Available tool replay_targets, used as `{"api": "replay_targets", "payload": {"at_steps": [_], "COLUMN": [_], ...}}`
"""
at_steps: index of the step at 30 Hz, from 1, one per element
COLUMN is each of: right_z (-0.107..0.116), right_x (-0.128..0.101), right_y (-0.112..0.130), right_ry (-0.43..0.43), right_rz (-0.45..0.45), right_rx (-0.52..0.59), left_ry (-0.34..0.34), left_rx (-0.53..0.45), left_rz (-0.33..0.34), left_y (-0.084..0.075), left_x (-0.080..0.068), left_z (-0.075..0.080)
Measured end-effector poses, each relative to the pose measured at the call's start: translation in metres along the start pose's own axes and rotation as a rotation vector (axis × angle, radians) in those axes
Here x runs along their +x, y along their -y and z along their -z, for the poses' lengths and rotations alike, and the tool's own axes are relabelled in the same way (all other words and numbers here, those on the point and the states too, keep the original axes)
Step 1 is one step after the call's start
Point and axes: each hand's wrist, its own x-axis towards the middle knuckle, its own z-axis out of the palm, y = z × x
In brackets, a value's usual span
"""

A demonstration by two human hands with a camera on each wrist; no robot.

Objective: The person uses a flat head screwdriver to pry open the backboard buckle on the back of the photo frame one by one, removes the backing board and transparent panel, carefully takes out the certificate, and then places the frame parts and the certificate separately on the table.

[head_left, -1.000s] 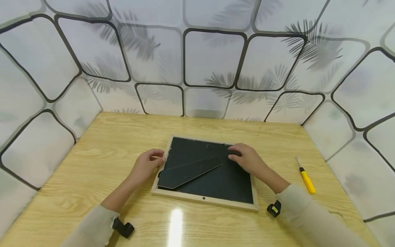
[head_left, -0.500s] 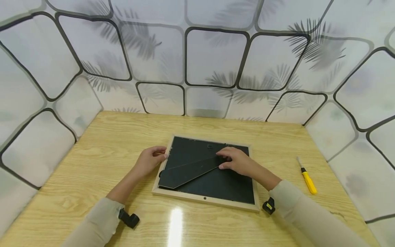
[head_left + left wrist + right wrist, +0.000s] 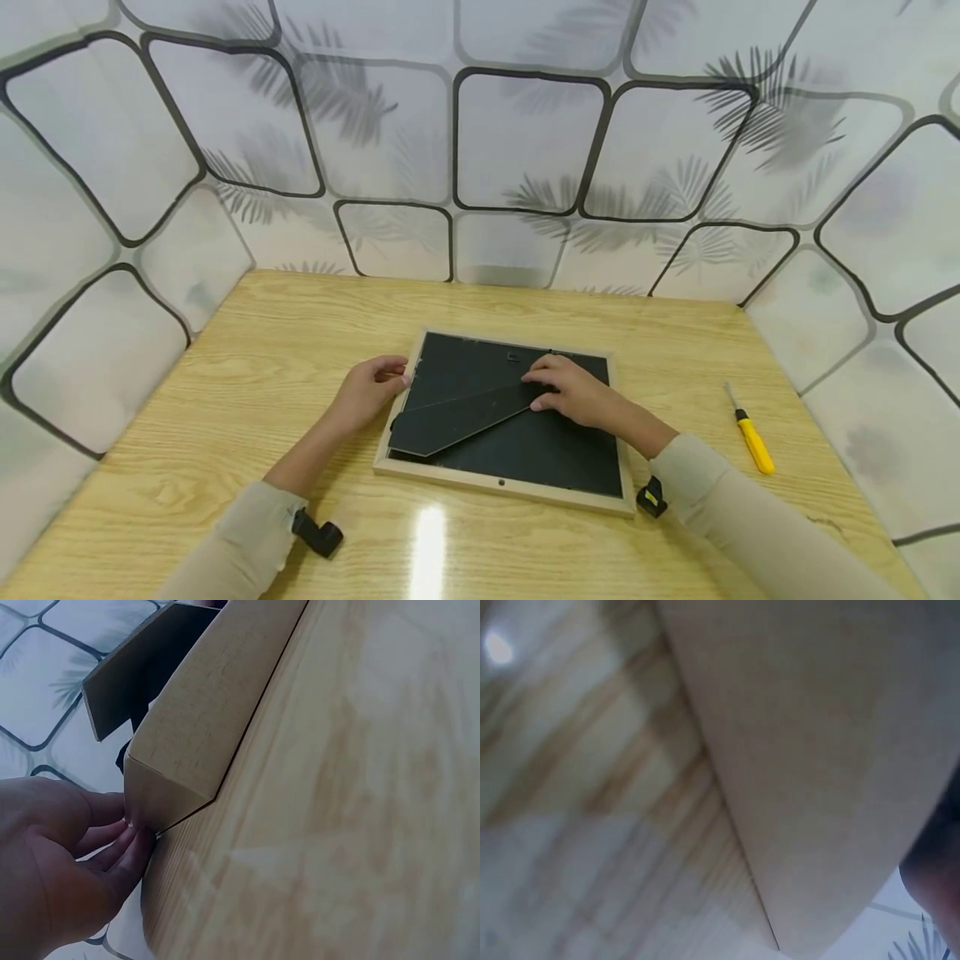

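A picture frame (image 3: 442,477) with a light wood border lies face down, its black backing board (image 3: 570,454) upward. The black easel stand (image 3: 457,423) slants across the backing; in the left wrist view the end of this stand (image 3: 112,697) juts away from the frame. My left hand (image 3: 365,393) holds the frame's left edge, thumb on the border and fingers down its side, as that hand (image 3: 67,862) also shows at the wooden side. My right hand (image 3: 573,392) pinches the stand's narrow right end between thumb and fingers.
A screwdriver (image 3: 752,437) with a yellow handle lies on the wood-grain table (image 3: 285,333), right of the frame. Patterned panels (image 3: 525,142) stand behind the table and along both sides. A small metal hanger (image 3: 513,357) sits near the backing's far edge.
My right hand has moved left and nearer, from the bare backing onto the stand's narrow end. My left hand has closed in on the frame's left edge.
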Motion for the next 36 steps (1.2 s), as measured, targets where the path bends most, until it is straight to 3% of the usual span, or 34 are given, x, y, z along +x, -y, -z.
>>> {"api": "replay_targets", "payload": {"at_steps": [10,19,26,36], "right_z": [0.002,0.004,0.011,0.009], "right_x": [0.001,0.002,0.000,-0.002], "right_y": [0.000,0.001,0.003,-0.007], "right_ry": [-0.059,-0.075,-0.157,-0.110], "right_rz": [0.139,0.197,0.276,0.211], "right_rx": [-0.103,-0.184,-0.277,-0.280], "left_ry": [-0.007,-0.010,-0.032,-0.029], "left_rx": [-0.040,-0.035,-0.030,-0.020], "left_rz": [0.000,0.013,0.015,0.019], "left_y": [0.001,0.001,0.001,-0.001], "left_x": [-0.001,-0.001,0.002,-0.002], "left_z": [-0.002,-0.002,-0.002,-0.004]}}
